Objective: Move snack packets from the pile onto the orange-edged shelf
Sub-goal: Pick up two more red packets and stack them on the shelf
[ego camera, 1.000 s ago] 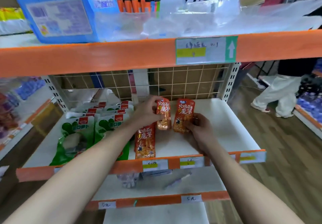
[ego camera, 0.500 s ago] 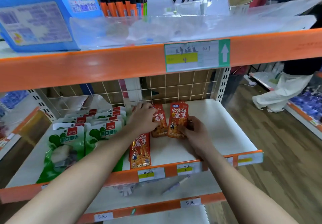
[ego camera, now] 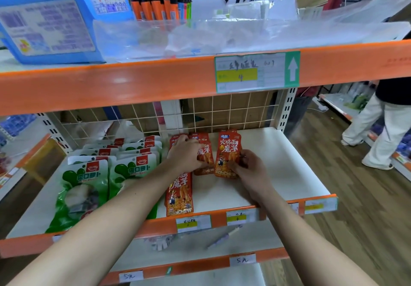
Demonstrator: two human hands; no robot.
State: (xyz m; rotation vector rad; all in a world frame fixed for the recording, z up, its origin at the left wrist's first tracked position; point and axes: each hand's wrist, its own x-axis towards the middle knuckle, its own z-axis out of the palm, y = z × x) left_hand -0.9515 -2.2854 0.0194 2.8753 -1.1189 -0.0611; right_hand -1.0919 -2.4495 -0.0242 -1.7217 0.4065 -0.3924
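On the orange-edged shelf [ego camera: 155, 226], a red front packet [ego camera: 179, 196] lies flat just behind the lip, beside green packets [ego camera: 82, 185]. Further in, the right hand [ego camera: 248, 171] pinches the lower end of the right packet [ego camera: 229, 150], as it did a second ago. The left hand [ego camera: 185, 154], which then held the middle packet [ego camera: 205, 159] by its edge, now curls over it, holding it low beside its neighbour. A wire grid [ego camera: 222, 112] stands behind them.
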